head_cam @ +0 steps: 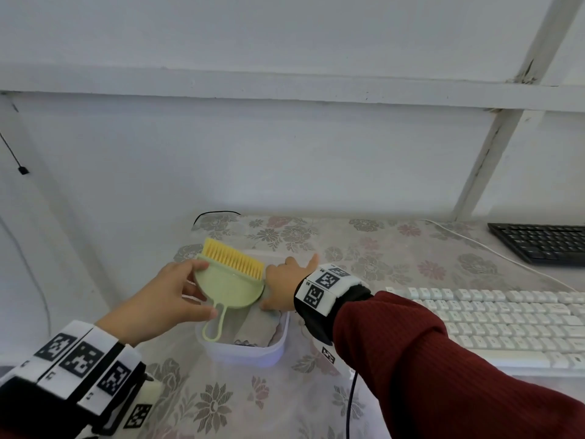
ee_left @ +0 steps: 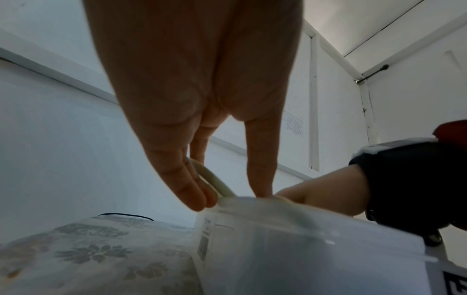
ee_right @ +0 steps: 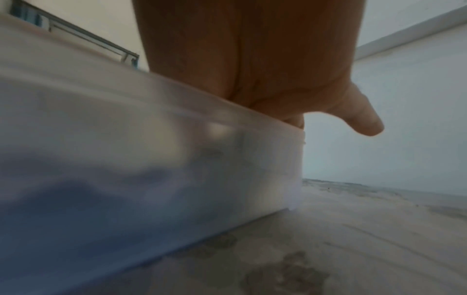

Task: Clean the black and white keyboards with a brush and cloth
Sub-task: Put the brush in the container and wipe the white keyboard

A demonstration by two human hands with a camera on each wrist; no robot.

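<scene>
Tools sit in a clear tub (head_cam: 278, 346) near the counter (head_cam: 380, 248) edge: a green dustpan (head_cam: 228, 286) with a yellow brush (head_cam: 232, 256) nested in it, and what looks like a folded cloth (head_cam: 256, 327) beneath. The left hand (head_cam: 164, 299) grips the pan's rim, thumb on the near side and fingers (ee_left: 192, 191) round the far edge. The right hand (head_cam: 285, 286) reaches into the tub under the pan, forefinger pointing out; whether its lower fingers have closed on the cloth cannot be told. The white keyboard (head_cam: 493, 324) lies just right of the tub, the black keyboard (head_cam: 544, 245) farther back, well apart. To do this well, lift the pan level so the brush stays seated, clear the tub wall before moving sideways, and draw the cloth out without dragging the light tub along.
</scene>
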